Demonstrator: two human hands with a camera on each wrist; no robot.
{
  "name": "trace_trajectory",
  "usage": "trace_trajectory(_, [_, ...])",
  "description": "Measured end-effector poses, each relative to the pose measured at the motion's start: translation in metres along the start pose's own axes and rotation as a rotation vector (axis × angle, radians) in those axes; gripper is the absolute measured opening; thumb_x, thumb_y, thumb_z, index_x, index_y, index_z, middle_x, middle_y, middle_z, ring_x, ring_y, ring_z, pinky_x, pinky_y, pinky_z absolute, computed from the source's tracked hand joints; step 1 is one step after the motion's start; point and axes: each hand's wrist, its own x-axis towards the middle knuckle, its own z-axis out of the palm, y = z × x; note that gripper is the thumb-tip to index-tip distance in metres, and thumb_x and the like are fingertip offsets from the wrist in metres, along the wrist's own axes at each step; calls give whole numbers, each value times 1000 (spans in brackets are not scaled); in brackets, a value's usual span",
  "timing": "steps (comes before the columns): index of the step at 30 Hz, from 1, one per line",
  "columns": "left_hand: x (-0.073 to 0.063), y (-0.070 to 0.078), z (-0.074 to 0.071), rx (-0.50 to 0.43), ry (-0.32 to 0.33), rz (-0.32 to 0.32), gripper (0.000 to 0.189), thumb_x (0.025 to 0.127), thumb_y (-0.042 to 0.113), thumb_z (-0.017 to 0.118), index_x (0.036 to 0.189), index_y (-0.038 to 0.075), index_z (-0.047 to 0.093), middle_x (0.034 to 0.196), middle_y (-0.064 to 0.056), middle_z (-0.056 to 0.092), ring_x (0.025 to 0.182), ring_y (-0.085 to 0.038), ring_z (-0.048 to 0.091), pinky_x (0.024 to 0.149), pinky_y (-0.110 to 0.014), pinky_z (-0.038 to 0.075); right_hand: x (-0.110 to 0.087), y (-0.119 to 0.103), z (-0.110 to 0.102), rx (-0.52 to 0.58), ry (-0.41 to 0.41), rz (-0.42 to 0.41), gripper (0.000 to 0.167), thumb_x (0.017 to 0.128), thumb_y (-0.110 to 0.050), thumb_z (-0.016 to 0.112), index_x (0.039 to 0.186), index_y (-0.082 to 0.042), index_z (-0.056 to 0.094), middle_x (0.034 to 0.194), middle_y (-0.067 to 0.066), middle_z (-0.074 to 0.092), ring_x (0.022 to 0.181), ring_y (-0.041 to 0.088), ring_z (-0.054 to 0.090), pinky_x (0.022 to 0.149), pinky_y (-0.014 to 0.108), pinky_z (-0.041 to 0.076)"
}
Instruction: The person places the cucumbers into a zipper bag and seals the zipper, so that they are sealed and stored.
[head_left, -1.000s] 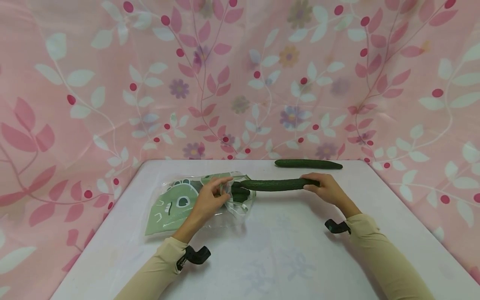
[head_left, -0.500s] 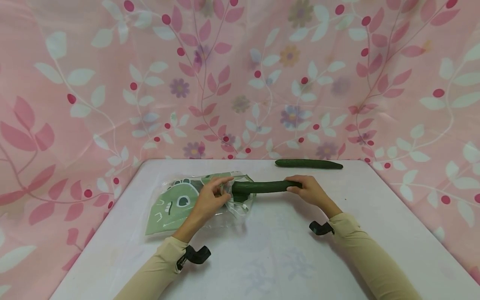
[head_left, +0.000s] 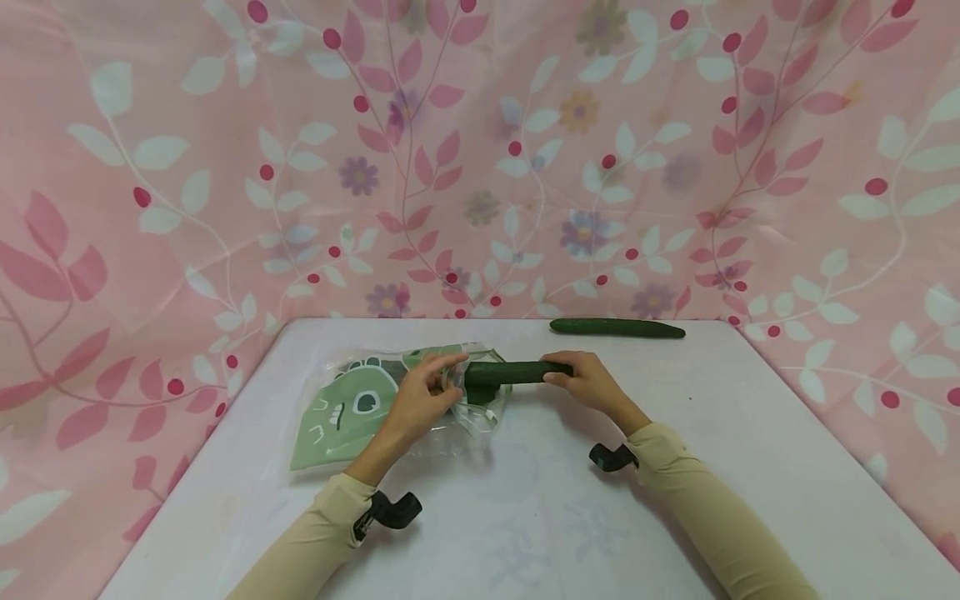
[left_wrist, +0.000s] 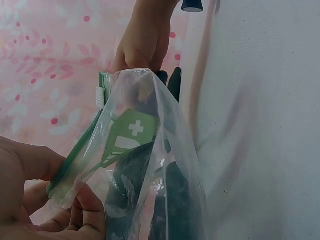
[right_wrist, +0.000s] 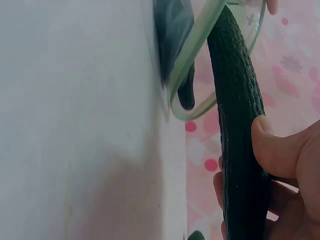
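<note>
My right hand (head_left: 588, 379) grips a long dark green cucumber (head_left: 513, 372) near its right end. The cucumber's far part runs through the mouth of a clear zip bag (head_left: 341, 417) with a green cartoon print. In the right wrist view, thumb and fingers wrap the cucumber (right_wrist: 237, 110) just outside the bag's green-edged opening (right_wrist: 192, 55). My left hand (head_left: 420, 396) pinches the bag's rim, and the left wrist view shows thumb and fingers on the green zip edge (left_wrist: 75, 145) below the white slider (left_wrist: 100, 98). More cucumber (left_wrist: 172, 200) shows through the plastic.
Another cucumber (head_left: 617, 328) lies along the back edge of the white table (head_left: 540, 517), right of the bag. A pink floral cloth (head_left: 480, 167) hangs behind the table. Each wrist carries a small black camera mount.
My right hand has moved left, pushing the cucumber deeper into the bag, so less of it sticks out. My left hand and the bag stay in place.
</note>
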Motion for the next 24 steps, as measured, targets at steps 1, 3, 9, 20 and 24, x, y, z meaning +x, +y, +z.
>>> trace_trajectory(1, [0,0,0,-3,0,-1,51,92,-6,67,142,5,64,117,-16,56,66,-17,44,60,-26,38,2,-2,3,-1,-4,-3,34,97,-11,74,128,4,71,126,19,70,119,36,63,97,55,49])
trace_trajectory(3, [0,1,0,-5,1,-1,52,91,-7,68,141,7,65,118,-16,56,66,-18,45,60,-26,38,6,-7,8,4,-13,-5,35,97,-11,73,128,5,71,127,19,70,120,37,63,99,55,48])
trace_trajectory(9, [-2,6,1,-4,2,-11,50,93,-8,67,141,5,64,122,-20,55,62,-15,42,59,-26,37,16,-18,23,5,-36,-14,33,97,-13,73,127,2,72,125,17,71,119,35,64,100,53,48])
trace_trajectory(20, [0,2,1,12,4,-16,51,93,-5,67,141,12,66,120,-14,57,65,-16,44,60,-26,38,28,-36,44,11,-58,-9,35,98,-13,73,127,5,71,124,19,70,115,33,65,98,52,50])
trace_trajectory(24, [-1,2,1,13,4,-23,51,93,-5,67,141,11,66,121,-14,56,67,-17,44,61,-26,38,33,-39,50,6,-69,24,36,98,-15,73,128,4,71,124,18,71,110,31,65,96,50,51])
